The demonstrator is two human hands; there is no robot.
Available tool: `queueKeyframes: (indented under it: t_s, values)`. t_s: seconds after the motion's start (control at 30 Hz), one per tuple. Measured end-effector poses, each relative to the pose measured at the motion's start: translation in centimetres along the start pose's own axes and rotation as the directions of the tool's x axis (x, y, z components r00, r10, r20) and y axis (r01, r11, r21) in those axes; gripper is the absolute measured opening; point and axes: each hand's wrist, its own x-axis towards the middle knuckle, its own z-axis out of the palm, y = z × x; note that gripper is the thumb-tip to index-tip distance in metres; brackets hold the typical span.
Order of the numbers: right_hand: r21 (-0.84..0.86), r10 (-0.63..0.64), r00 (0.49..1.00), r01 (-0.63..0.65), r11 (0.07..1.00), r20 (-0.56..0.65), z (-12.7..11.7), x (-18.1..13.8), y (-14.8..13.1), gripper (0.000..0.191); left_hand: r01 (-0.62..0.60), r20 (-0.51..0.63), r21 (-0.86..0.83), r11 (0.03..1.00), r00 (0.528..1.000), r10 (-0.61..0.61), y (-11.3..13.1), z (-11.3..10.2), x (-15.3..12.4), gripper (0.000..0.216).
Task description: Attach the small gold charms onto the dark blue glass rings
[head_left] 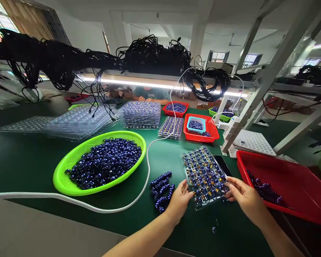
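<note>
Between my two hands is a clear plastic tray [203,175], tilted a little, its pockets filled with small dark blue and gold parts. My left hand [179,198] grips its left edge near the front corner, thumb on top. On the opposite edge, my right hand [242,196] pinches the tray with thumb and fingers. Stacked rows of shiny dark blue parts [162,189] lie just left of my left hand. A couple of loose small parts [214,230] rest on the green table [192,235] in front of the tray. A dark flat object [222,165] shows partly behind the tray.
A green basket [59,178] of blue parts stands left, a red bin [307,182] right. Behind are stacked filled trays [140,114], a red basket [215,134] and empty trays [77,121]. A white cable [148,160] crosses the table. Black cables [155,53] hang overhead; a person [152,93] sits opposite.
</note>
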Motion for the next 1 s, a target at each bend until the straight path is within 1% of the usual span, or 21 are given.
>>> queueKeyframes:
  t_s: [0.1,0.23,0.33,0.4,0.5,0.57,0.63,0.67,0.8,0.9,0.97,1.0]
  values:
    - [-0.059,-0.022,0.998,0.019,0.998,-0.057,0.0,0.0,-0.7,0.045,-0.006,0.037,0.103,0.995,0.999,0.002,0.2,0.0,0.2,0.08]
    - [-0.15,-0.076,0.986,0.054,0.987,-0.146,0.5,0.4,-1.4,0.041,-0.022,0.012,0.179,0.984,1.0,0.02,0.1,0.5,0.8,0.081]
    - [-0.159,-0.129,0.979,0.103,0.982,-0.161,1.1,0.7,-1.4,0.038,-0.021,0.01,0.159,0.987,1.0,0.02,-0.1,0.9,1.3,0.081]
    - [-0.196,-0.172,0.972,0.139,0.971,-0.161,1.4,0.8,-1.3,0.036,-0.032,0.004,0.147,0.989,0.999,0.032,-0.1,0.9,1.5,0.08]
    - [-0.298,-0.261,0.952,0.206,0.932,-0.158,1.7,0.9,-1.4,0.035,-0.043,-0.033,0.164,0.986,0.998,0.049,-0.1,0.6,1.8,0.08]
    - [-0.389,-0.345,0.926,0.265,0.882,-0.152,1.7,0.9,-1.7,0.034,-0.045,-0.055,0.179,0.983,0.997,0.056,-0.2,0.3,1.9,0.082]
    - [-0.498,-0.453,0.88,0.332,0.801,-0.141,1.8,0.8,-2.2,0.033,-0.046,-0.069,0.186,0.981,0.996,0.06,-0.3,0.0,2.1,0.085]
    - [-0.552,-0.511,0.849,0.364,0.75,-0.135,1.9,0.7,-2.6,0.033,-0.046,-0.074,0.191,0.981,0.995,0.061,-0.4,-0.1,2.1,0.085]
    - [-0.712,-0.712,0.699,0.462,0.529,-0.075,2.6,-0.3,-4.1,0.03,-0.047,-0.087,0.224,0.973,0.994,0.068,-0.3,-0.1,2.0,0.086]
    - [-0.805,-0.808,0.589,0.479,0.35,-0.001,3.2,-1.4,-5.1,0.03,-0.055,-0.076,0.248,0.967,0.994,0.076,0.0,0.1,1.7,0.086]
    - [-0.851,-0.845,0.532,0.464,0.248,0.044,3.6,-2.1,-5.6,0.031,-0.059,-0.069,0.257,0.965,0.994,0.079,0.3,0.2,1.5,0.085]
    - [-0.867,-0.856,0.512,0.455,0.204,0.067,3.7,-2.3,-5.8,0.033,-0.06,-0.069,0.259,0.964,0.994,0.081,0.4,0.2,1.4,0.085]
